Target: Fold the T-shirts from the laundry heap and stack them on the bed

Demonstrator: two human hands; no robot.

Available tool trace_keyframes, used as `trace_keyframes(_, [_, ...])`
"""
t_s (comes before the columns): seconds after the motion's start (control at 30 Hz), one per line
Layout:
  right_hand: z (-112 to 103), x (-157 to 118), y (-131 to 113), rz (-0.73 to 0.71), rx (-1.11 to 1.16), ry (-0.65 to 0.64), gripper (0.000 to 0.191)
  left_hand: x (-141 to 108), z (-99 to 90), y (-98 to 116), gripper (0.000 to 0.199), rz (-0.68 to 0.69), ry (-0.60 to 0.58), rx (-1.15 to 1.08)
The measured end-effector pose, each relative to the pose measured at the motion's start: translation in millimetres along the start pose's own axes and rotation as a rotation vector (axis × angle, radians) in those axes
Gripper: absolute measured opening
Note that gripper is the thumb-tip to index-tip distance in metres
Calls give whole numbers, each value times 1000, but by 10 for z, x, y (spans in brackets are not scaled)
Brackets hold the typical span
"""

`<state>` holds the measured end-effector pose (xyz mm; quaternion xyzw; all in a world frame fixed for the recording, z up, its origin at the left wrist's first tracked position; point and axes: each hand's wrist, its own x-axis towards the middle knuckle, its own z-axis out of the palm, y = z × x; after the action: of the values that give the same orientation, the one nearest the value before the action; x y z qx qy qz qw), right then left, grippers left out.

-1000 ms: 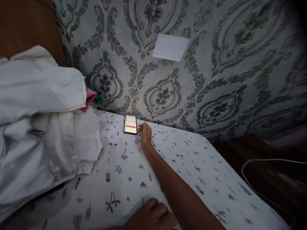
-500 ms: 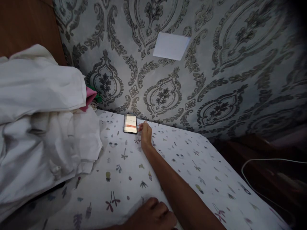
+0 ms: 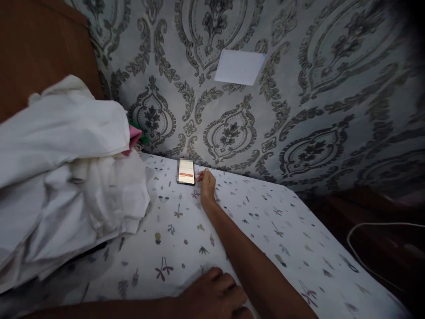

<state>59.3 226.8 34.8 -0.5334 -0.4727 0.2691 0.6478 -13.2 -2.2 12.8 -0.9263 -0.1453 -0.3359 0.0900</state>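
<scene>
A phone [image 3: 186, 172] with its screen lit lies face up on a white patterned bedsheet [image 3: 179, 252], close to the wall. Part of its screen is blurred into blocks. My right hand [image 3: 207, 184] rests on its side just right of the phone, a small gap between them. Its fingers are loosely bent toward the phone and hold nothing. At the bottom edge, my left hand [image 3: 215, 294] lies on the sheet beside my right forearm, knuckles up and fingers curled in. I see nothing in it, though its underside is hidden.
White crumpled cloth [image 3: 73, 177] is heaped on the left, with a pink piece [image 3: 133, 136] poking out. Brown wooden furniture [image 3: 43, 48] stands behind it. A white sheet of paper [image 3: 239, 67] is on the patterned wall [image 3: 229, 128]. A white cable [image 3: 352, 237] curves beyond the bed's right edge.
The whole view has shifted slightly, so things appear a little farther right. Both hands keep their places relative to the phone and the sheet.
</scene>
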Motion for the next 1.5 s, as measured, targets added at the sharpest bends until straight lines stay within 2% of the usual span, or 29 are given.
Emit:
trace_keyframes(0.1, [-20,-81,-121,-99,0,-19,51,23,-94,25,16,3,-104,7])
trace_keyframes(0.17, [-35,-172,-226,-153,-18,-79,43,46,-196,13,12,13,-140,28])
trace_keyframes(0.23, [-57,-291,-340,-159,-43,-196,36,79,-376,-53,10,23,-170,47])
trace_keyframes(0.33, [-122,-504,-514,-166,-101,-418,27,108,-774,-289,16,-14,-339,89])
trace_keyframes(0.4, [-197,-664,-623,-212,-149,-545,25,75,-1062,-528,15,-140,-482,190])
trace_keyframes(0.5, [-349,-923,-752,-290,-222,-663,25,-68,-1421,-904,22,-422,-594,449])
trace_keyframes(0.6, [-512,-1182,-824,-295,-278,-742,24,-219,-1644,-1157,28,-613,-672,606])
trace_keyframes(0.7, [-663,-1390,-848,-285,-322,-779,23,-249,-1767,-1260,26,-699,-708,590])
trace_keyframes(0.77, [-756,-1483,-855,-298,-340,-773,20,-196,-1864,-1307,26,-798,-634,532])
trace_keyframes(0.83, [-841,-1539,-870,-302,-340,-765,20,-115,-2023,-1380,20,-941,-438,418])
trace_keyframes(0.93, [-932,-1579,-919,-294,-320,-758,19,2,-2377,-1529,6,-1134,57,16])
trace_keyframes(1.0, [-954,-1594,-974,-282,-294,-755,18,58,-2630,-1597,6,-1191,416,-327])
trace_keyframes(1.03, [-952,-1601,-1009,-273,-276,-753,18,78,-2742,-1611,9,-1198,565,-468])
trace_keyframes(1.1, [-927,-1615,-1089,-259,-233,-743,18,103,-2923,-1604,13,-1185,769,-665])
trace_keyframes(1.2, [-855,-1630,-1223,-272,-169,-735,20,131,-3093,-1571,15,-1171,940,-826])
trace_keyframes(1.33, [-706,-1634,-1383,-276,-98,-749,28,289,-3259,-1550,17,-1081,1090,-914])
trace_keyframes(1.43, [-542,-1646,-1492,-205,-17,-748,39,594,-3382,-1421,18,-954,1117,-943])
trace_keyframes(1.5, [-420,-1660,-1565,-149,68,-740,59,850,-3428,-1219,18,-852,1050,-982])
